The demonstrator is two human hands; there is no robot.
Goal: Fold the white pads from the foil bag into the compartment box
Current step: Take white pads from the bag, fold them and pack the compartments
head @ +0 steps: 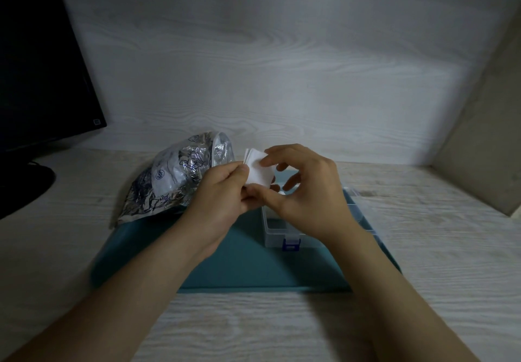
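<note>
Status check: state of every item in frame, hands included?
white pad: off the table, pinched between both hands
left hand: pinches the pad's left edge
right hand: pinches the pad's top edge
foil bag: lying crumpled, mouth open
compartment box: appears open, partly hidden
monitor: screen dark

White pads (258,171); silver foil bag (174,181) (dark-blue line print); teal mat (242,263).

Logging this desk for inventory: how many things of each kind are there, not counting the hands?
Foil bag: 1
Clear box: 1
Teal mat: 1
Monitor: 1
Pad stack, pinched by left hand and right hand: 1
Total: 5
</note>
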